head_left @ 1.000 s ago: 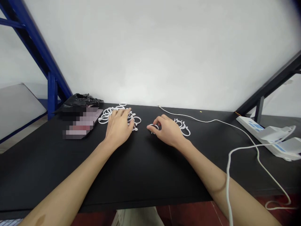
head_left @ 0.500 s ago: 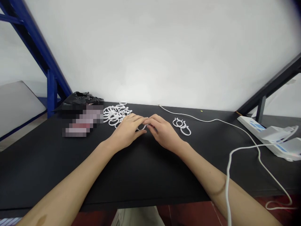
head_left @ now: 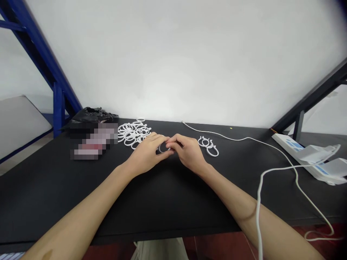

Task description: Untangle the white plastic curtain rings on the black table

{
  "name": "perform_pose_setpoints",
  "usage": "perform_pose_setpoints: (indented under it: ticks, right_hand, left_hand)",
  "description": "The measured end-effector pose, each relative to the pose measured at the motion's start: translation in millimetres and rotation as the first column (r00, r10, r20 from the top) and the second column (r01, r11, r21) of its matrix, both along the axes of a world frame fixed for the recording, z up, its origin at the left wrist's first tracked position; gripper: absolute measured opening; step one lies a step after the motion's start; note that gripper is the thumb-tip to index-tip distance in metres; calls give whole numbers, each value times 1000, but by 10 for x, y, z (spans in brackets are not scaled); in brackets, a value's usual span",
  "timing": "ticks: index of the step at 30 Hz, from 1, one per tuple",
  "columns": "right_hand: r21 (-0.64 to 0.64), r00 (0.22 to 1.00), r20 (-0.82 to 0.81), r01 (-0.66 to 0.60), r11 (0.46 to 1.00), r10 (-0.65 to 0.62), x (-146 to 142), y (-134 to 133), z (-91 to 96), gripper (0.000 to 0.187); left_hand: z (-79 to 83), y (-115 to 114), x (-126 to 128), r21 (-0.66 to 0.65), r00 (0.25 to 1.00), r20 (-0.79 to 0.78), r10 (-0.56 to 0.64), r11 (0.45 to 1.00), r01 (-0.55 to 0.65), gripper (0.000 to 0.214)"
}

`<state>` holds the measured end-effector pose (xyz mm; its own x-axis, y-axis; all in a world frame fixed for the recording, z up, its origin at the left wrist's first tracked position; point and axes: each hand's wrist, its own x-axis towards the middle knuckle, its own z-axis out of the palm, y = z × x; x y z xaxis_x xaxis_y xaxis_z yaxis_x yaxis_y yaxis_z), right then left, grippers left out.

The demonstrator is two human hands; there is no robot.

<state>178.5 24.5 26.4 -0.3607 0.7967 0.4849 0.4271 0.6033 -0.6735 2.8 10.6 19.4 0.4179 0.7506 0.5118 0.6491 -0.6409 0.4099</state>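
Observation:
A white plastic ring [head_left: 161,148] is between my two hands near the middle of the table, mostly covered by fingers. My left hand [head_left: 146,153] curls round its left side, thumb below and fingers above. Against its right side, the thumb and forefinger of my right hand [head_left: 188,151] are pinched together. Just behind my left hand lies a pile of similar white rings [head_left: 130,133], each with a small knob. To the right of my right hand, several white rings [head_left: 213,151] sit in a small group, with gaps visible in their loops.
A white cable [head_left: 230,139] crosses the black table [head_left: 162,202] and loops over my right forearm. At the right lies a white power strip [head_left: 287,144]. Left of the pile are a black plastic bag [head_left: 90,113] and a blurred-out pinkish item [head_left: 94,141]. A white wall stands behind.
My right-hand fingers have closed into a tighter pinch on the ring, and my left thumb has stretched further right. The view has shifted slightly.

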Motion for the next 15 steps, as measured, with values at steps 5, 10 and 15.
perform_pose_setpoints:
  ticks: [5, 10, 15]
  right_hand:
    - [98, 933, 241, 250, 963, -267, 160, 129, 15, 31]
    - [326, 414, 617, 639, 697, -669, 554, 295, 52, 48]
    - [212, 400, 698, 677, 704, -594, 706, 358, 39, 37]
  left_hand:
    - [-45, 78, -80, 99, 975, -25, 223, 971, -219, 33]
    - [-48, 142, -204, 158, 856, -52, 515, 850, -502, 48]
    - [-62, 116, -156, 146, 906, -75, 417, 903, -404, 38]
